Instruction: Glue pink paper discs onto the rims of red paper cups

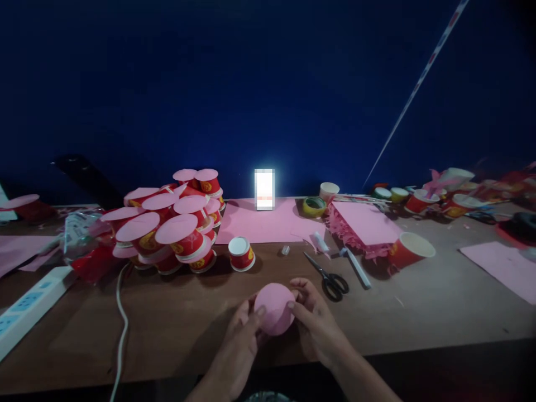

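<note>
Both hands meet near the table's front edge around a round pink paper-covered cup (274, 308). My left hand (242, 338) grips it from the left, fingers curled on its side. From the right, my right hand (312, 318) holds it with thumb and fingers pressed on the pink top. Just behind stands a single red paper cup (242, 253), upright. Black scissors (329, 276) lie shut a little to the right of my right hand.
A pile of red cups capped with pink paper (171, 226) sits at the left. Pink sheets (268, 223), a fringed pink stack (364, 226), a glue tube (321, 243), a tipped red cup (410, 248), tape rolls (314, 206), a glowing phone (264, 189) and a white power strip (25, 307) surround the brown table (167, 329).
</note>
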{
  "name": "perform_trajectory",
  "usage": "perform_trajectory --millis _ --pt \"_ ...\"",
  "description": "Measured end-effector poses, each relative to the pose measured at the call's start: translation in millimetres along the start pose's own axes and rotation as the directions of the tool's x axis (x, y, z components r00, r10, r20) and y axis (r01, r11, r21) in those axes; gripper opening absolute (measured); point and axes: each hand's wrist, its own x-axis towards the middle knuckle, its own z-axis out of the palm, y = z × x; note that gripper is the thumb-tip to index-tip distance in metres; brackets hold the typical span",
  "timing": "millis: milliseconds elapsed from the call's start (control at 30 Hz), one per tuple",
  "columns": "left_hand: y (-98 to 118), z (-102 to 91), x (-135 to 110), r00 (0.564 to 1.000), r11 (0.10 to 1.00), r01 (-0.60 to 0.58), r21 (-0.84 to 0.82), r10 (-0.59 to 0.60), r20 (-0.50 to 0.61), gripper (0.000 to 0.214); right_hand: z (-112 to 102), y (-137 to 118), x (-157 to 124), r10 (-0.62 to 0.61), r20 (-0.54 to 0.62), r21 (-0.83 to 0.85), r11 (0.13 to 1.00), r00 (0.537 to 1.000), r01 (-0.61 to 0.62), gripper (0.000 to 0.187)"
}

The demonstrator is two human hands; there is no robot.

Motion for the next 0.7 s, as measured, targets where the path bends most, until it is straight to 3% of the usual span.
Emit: perform_trajectory --millis 167,367,567,700 --pt "9 -12.2 10 1.0 0.985 0.019 0.174 -0.015 -0.023 0.029 0 -5 1 0.034 0.079 -0.063 0.998 0.996 -0.029 0.051" --pt "9 -7.3 18 0.994 0.953 0.012 0.302 -0.044 0.102 0.034 -6 0 2 0.031 0.099 -0.096 0.995 0.995 -0.022 0.051" --pt "7 -13.0 24 0.997 0.931 0.034 0.362 -0.055 0.049 0.045 -6 3 9 0.054 0.08 -0.135 0.99 0.995 -0.043 0.055" --pt "6 -17.1 29 0.998 0.902 0.023 0.431 -0.049 0.05 0.036 -3 4 11 0.072 0.106 -0.181 0.982 0.992 -0.052 0.054"
